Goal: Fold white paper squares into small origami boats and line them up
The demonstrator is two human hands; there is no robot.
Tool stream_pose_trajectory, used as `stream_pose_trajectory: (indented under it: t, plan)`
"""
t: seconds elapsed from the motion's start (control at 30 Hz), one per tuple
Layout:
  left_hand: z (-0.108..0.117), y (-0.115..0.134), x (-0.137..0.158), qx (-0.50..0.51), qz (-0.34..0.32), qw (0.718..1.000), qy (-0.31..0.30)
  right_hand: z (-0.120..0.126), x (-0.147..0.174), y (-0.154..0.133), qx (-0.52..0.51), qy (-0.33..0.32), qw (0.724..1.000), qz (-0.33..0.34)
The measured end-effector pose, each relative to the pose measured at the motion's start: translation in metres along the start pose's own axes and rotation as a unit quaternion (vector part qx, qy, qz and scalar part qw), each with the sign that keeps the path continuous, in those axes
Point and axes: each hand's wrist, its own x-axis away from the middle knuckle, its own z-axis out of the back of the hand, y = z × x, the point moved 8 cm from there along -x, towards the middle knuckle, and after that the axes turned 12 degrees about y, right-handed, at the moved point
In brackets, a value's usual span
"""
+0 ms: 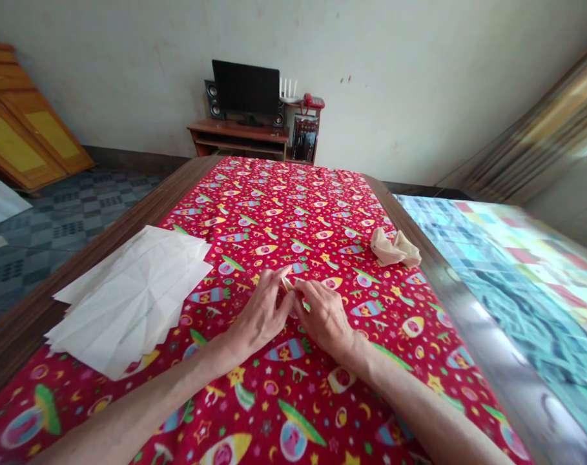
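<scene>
My left hand (pixel 265 305) and my right hand (pixel 325 315) meet over the middle of the red patterned cloth (pixel 274 226). Pinched between their fingertips is a small white piece of folded paper (pixel 287 283); only a pointed bit of it shows, the rest being hidden by the fingers. Both hands are closed on it, thumbs and index fingers close together. Left of my hands lies a pile of creased white paper sheets (pixel 143 297), spread unevenly. A crumpled cream cloth item (pixel 394 248) rests on the right side of the cloth, apart from my right hand.
The cloth covers a long table with a dark wooden edge (pixel 412 236). Beyond its far end, a small desk (pixel 239 131) carries a monitor (pixel 247 87) and speakers, near a red telephone (pixel 313 101). A bed (pixel 506 271) is at right, a wooden cabinet (pixel 29 129) at left.
</scene>
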Motion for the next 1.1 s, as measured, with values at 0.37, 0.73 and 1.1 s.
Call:
stream_pose_trajectory:
  t: [0.37,0.73,1.1]
  plan:
    - [-0.01,-0.009,-0.002,0.066,0.031,0.997,0.003,-0.008,-0.001,0.02,-0.018,-0.034,0.995,-0.092]
    - [-0.013,-0.015,-0.003,0.068,0.015,0.998,0.004,-0.012,0.005,0.037,0.056,-0.061,0.988,-0.131]
    - [-0.017,-0.004,0.003,-0.002,-0.038,0.996,-0.084,-0.009,0.012,0.03,0.144,-0.118,0.982,-0.026]
